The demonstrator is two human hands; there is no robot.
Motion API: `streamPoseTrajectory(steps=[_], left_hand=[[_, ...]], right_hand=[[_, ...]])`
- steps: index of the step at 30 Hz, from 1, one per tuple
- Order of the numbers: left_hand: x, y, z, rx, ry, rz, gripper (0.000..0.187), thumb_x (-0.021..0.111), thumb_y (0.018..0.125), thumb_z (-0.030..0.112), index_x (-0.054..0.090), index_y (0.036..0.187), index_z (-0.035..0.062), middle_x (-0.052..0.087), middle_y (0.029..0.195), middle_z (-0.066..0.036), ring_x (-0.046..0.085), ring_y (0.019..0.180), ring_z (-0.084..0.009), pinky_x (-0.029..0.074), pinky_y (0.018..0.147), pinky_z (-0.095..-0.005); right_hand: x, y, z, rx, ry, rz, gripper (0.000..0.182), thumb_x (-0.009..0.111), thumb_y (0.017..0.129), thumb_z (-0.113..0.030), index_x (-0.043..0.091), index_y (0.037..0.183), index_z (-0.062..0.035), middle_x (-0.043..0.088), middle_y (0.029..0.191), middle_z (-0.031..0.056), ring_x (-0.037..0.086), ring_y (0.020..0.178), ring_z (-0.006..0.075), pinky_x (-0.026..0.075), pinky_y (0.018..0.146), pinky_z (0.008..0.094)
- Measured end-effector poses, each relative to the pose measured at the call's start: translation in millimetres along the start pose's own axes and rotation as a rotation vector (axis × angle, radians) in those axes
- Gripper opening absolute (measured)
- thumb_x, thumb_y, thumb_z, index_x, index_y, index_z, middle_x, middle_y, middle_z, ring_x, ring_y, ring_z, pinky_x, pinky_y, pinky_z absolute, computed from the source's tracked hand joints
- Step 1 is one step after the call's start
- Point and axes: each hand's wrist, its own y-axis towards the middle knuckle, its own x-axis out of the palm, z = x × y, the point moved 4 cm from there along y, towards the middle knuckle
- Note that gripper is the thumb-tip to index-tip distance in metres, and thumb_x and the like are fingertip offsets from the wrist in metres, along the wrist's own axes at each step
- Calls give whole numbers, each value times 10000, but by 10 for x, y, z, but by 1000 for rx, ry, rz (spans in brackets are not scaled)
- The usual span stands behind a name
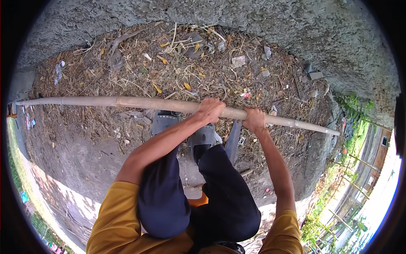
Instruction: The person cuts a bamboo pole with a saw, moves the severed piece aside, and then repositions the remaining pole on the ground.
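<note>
A long bamboo pole lies crosswise in front of my body, from the far left edge to the right. My left hand is wrapped round it near the middle. A little to the right, my right hand grips the same pole, with a short stretch of bamboo between the two hands. Beneath the pole are my shoes, below my bent knees in dark trousers. Beside the right shoe, a flat grey blade-like piece slants under the pole; its upper end is near my right hand.
A rough grey wall curves along the top. Dry leaves, straw and scraps of litter cover the ground before it. Green plants and wooden poles stand at the right. Something orange shows below me.
</note>
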Motion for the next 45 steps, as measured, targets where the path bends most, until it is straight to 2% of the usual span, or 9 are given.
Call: streamPoseTrajectory(steps=[18,24,27,31,35,37,42,43,45], left_hand=[[26,72,-101,56,-58,-63,272,748,624,47,725,894,69,739,890,-155,731,877,-338,586,793,-455],[20,-95,-37,31,-39,-59,448,803,646,102,664,1064,28,713,890,-184,720,928,-341,594,725,-441],[-71,-204,-115,-49,-76,-260,856,906,588,292,511,1310,56,664,1112,-188,680,1033,-358,572,841,-466],[-267,-462,-387,-27,-172,-289,936,900,592,446,472,1341,82,598,1257,-158,602,1166,-357,500,958,-495],[-343,-779,-450,-37,-40,-233,922,912,585,440,474,1317,90,601,1234,-151,611,1148,-348,493,963,-502],[-451,-901,-353,63,69,95,846,931,600,390,488,1249,77,610,1177,-153,639,1105,-341,515,929,-467],[-137,-1066,-370,52,206,24,700,892,670,267,502,1222,82,647,1086,-148,656,1080,-318,525,925,-448],[-84,-1049,-426,-37,155,-54,622,854,679,199,528,1193,71,664,1039,-169,668,1054,-326,531,915,-451],[-185,-952,-408,-160,9,-180,493,722,655,49,617,1136,33,698,919,-227,696,949,-381,555,862,-477]], right_hand=[[86,-69,-55,-87,123,420,478,742,597,-89,706,1062,-196,731,967,87,712,883,330,545,882,478],[-4,-62,-32,-54,68,-47,431,716,684,-127,717,1110,-187,738,986,142,712,909,376,567,836,513],[154,-56,-35,-119,21,-130,434,688,684,-143,727,1114,-192,740,1003,143,709,964,372,578,855,505],[130,-33,-14,-126,37,-279,438,665,665,-145,735,1095,-187,738,1043,135,700,1024,346,576,900,484],[100,-37,35,-140,139,-375,405,689,642,-140,740,1044,-152,745,1000,140,707,997,338,571,890,446],[19,9,71,-145,190,-425,377,713,629,-144,742,1005,-127,749,970,144,716,966,337,573,859,428],[151,29,94,-82,132,-916,385,734,547,-97,734,925,-24,740,879,156,721,830,284,559,698,391],[170,22,85,-132,175,-889,259,748,528,-107,727,752,21,734,762,148,715,683,259,555,622,391],[212,-13,115,-117,202,-813,255,744,532,-107,732,756,15,734,762,146,716,691,264,557,629,390]])
